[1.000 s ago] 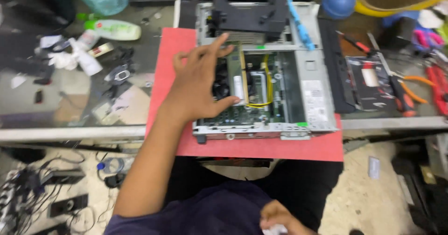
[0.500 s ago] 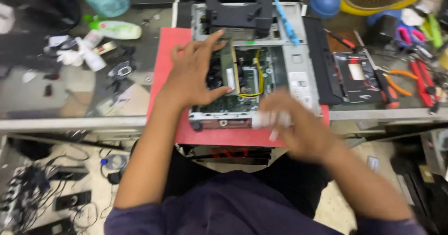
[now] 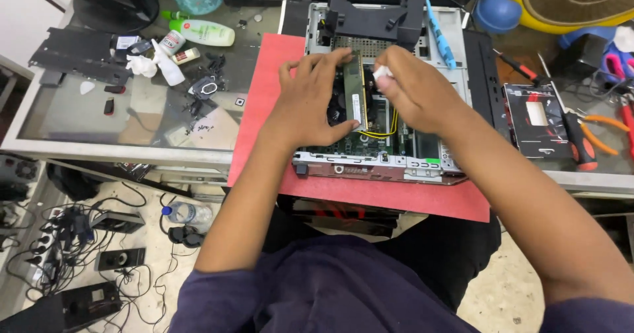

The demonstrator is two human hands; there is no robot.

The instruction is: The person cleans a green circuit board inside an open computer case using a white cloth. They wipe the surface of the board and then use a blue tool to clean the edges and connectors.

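Note:
An opened silver desktop computer case (image 3: 396,164) lies on a red mat (image 3: 264,108) on a glass-topped table. My left hand (image 3: 310,102) grips a green memory stick (image 3: 355,95) standing on edge over the board inside, thumb and fingers at its two ends. My right hand (image 3: 416,92) is just to the right of the stick and pinches a small white thing (image 3: 382,74), perhaps an eraser, against the stick's upper edge. Yellow wires (image 3: 383,131) run under my right hand. A black drive cage (image 3: 376,6) sits at the case's far end.
Screwdrivers (image 3: 581,145), orange-handled pliers (image 3: 604,121) and a black part (image 3: 538,118) lie at the right. White bottles (image 3: 198,32), tissue and small black pieces lie on the glass at the left. A yellow fan (image 3: 581,2) stands at the back right. Cables and a water bottle (image 3: 185,213) cover the floor.
My right hand came up from my lap with the small white thing and now sits over the case. My left hand has closed on the memory stick and holds it on edge.

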